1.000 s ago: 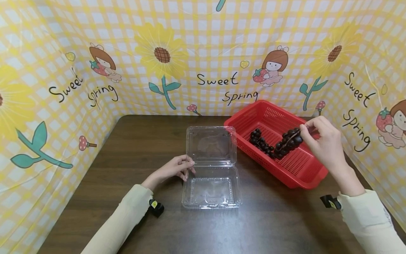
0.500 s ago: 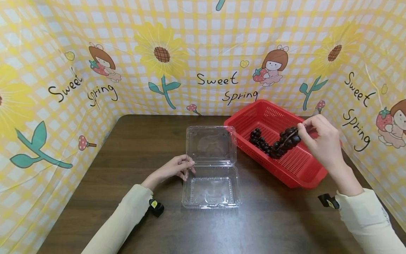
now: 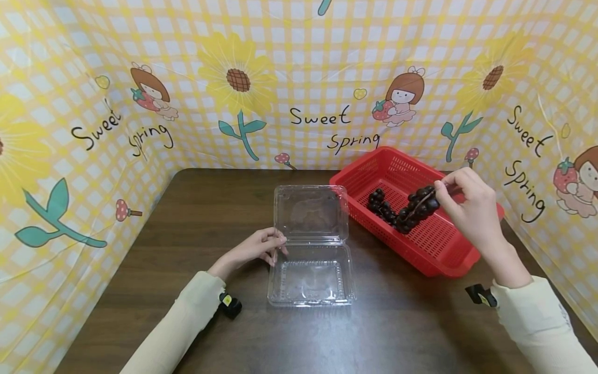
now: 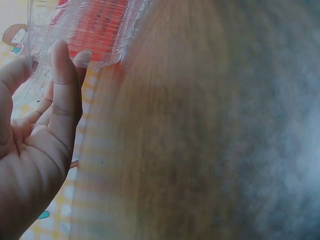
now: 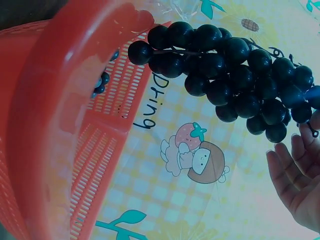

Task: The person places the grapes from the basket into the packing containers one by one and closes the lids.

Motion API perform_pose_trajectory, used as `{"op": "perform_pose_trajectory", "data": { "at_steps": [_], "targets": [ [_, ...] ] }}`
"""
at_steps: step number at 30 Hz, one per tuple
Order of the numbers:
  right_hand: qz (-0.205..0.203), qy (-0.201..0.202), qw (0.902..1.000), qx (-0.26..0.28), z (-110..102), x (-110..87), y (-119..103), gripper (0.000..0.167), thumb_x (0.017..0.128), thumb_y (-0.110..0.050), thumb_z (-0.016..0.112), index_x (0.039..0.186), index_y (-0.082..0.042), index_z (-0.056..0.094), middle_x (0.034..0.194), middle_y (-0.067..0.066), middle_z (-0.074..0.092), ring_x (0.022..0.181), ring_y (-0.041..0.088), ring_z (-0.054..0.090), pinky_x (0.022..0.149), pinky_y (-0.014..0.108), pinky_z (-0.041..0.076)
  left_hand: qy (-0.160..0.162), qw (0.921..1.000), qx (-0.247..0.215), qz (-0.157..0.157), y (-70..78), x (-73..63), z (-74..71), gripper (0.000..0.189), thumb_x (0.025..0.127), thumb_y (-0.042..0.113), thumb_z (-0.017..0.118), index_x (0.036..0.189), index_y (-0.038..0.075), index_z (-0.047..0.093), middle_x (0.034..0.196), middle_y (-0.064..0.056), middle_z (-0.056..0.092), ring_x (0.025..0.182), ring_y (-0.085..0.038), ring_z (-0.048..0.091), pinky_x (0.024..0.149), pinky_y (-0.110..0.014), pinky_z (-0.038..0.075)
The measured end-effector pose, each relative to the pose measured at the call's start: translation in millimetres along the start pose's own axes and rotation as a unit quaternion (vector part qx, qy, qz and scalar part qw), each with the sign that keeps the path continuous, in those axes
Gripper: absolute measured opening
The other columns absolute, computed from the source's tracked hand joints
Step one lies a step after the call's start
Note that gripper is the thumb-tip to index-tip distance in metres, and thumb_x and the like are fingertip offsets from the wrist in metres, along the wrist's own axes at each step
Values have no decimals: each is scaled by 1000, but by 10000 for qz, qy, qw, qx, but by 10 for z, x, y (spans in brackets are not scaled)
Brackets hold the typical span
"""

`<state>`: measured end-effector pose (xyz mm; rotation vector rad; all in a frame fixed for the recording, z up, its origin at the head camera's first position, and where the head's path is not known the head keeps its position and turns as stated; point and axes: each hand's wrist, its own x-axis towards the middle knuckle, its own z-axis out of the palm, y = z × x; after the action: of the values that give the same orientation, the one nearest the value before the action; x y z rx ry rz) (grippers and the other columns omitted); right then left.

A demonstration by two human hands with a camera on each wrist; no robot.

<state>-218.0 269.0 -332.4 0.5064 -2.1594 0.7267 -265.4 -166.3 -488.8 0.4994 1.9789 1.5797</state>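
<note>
At the far left, the left hand (image 3: 254, 246) lightly grasps the near-side edge of a clear plastic container (image 3: 311, 304) close to its hinge, thumb on one side and a finger showing behind the plastic. The container stands open just right of that hand, between the two hands, with its lid (image 3: 310, 215) laid back, away from the person. Nothing shows inside.

Farther right, a red basket (image 3: 397, 246) sits beyond and below the right hand. A cluster of dark grapes (image 3: 376, 200) lies in it, well left of that hand. The right hand (image 3: 472, 208) pinches the upper end of a bunch of dark grapes (image 3: 418, 210), which slants down and left over the basket; whether its lower end touches the other cluster, I cannot tell.

The step in hand seems to be lifting this bunch out while the container is steadied. The next move likely calls for a firm pinch and enough height for the trailing end to clear the basket's wall.
</note>
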Motion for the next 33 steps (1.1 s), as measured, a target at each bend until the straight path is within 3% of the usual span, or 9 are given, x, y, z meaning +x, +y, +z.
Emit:
{"op": "perform_pose_trajectory", "data": {
  "at_steps": [33],
  "targets": [
    [-78, 18, 9998, 182, 37, 101, -148, 7, 84, -4, 64, 79, 0, 59, 79, 7, 56, 76, -10, 48, 66, 3, 40, -56, 10000, 17, 62, 0, -6, -3, 36, 97, 31, 50, 113, -1, 46, 102, -21, 64, 59, -15, 58, 57, -31, 55]
  ]
}}
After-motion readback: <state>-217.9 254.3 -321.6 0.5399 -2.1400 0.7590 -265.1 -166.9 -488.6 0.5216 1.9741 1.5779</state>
